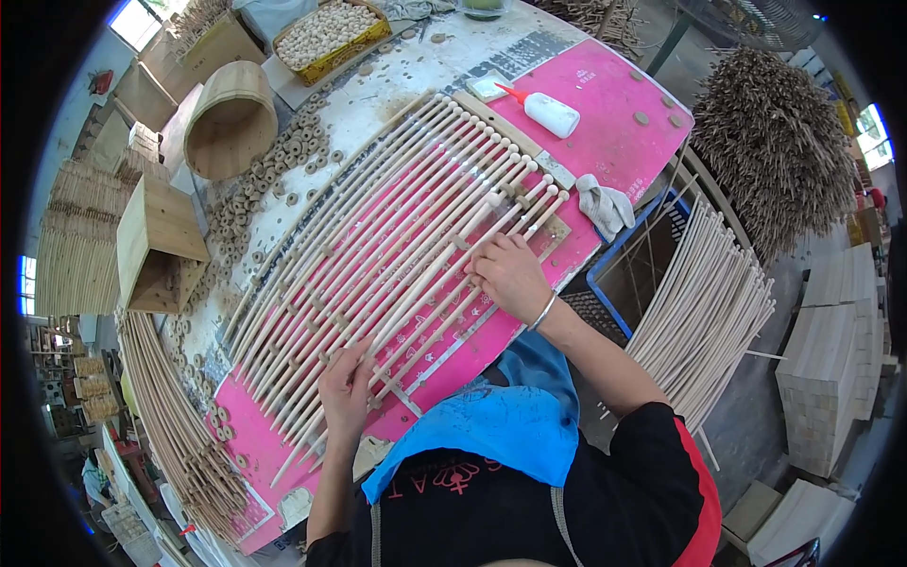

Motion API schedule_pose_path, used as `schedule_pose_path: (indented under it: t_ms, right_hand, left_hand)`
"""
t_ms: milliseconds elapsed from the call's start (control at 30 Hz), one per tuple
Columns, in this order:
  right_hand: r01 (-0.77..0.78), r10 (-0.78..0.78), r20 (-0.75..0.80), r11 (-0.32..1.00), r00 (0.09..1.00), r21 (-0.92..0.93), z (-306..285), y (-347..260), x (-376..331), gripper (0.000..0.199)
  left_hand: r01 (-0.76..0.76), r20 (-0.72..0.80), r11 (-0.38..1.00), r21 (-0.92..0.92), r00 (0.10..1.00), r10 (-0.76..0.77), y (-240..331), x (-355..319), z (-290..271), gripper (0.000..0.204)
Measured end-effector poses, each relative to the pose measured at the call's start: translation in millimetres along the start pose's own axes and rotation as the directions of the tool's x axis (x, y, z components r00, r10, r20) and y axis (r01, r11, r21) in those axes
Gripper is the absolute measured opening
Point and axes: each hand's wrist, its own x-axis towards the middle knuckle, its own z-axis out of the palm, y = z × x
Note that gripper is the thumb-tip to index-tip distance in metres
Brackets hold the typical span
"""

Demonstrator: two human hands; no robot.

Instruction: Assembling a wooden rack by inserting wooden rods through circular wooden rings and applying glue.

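A row of thin wooden rods with round ball ends lies side by side across the pink table covering. Small wooden rings sit around several rods, some near the balls and others lower down. My left hand is at the near part of the row, thumb and fingers closed on a rod. Toward the ball ends, my right hand has its fingers curled down on a rod near a ring; the palm hides part of that rod. A white glue bottle with a red nozzle lies beyond the row.
Loose wooden rings spread over the table's left side, beside a wooden bucket and a wooden box. A yellow basket of balls stands at the back. Right are a glove, a blue crate and bundled rods.
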Motion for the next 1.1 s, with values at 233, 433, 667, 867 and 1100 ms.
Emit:
schedule_pose_path:
  t_ms: [233,433,667,867,1100]
  right_hand:
    - [0.146,-0.120,0.185,0.980,0.975,-0.135,-2.0,6.7,15.4,0.007]
    - [0.301,-0.295,0.133,0.953,0.946,-0.027,-3.7,17.0,20.3,0.010]
    - [0.320,-0.315,-0.058,0.923,0.947,0.215,-26.2,10.5,-7.3,0.021]
    - [0.260,-0.256,-0.048,0.941,0.966,0.217,-48.2,-4.0,-40.6,0.023]
    - [0.195,-0.183,-0.073,0.955,0.980,0.225,-54.1,-8.3,-58.7,0.021]
  left_hand:
    - [-0.060,-0.061,0.997,0.043,0.996,0.063,1.6,15.1,-1.0,0.029]
    - [-0.009,-0.027,1.000,-0.025,1.000,0.008,2.1,25.3,5.4,0.029]
    - [-0.158,0.030,0.984,0.083,0.987,0.156,17.2,43.7,14.2,0.028]
    - [-0.255,0.125,0.954,0.157,0.963,0.237,32.4,60.7,43.0,0.026]
    - [-0.308,0.147,0.927,0.213,0.948,0.282,43.1,73.1,80.3,0.023]
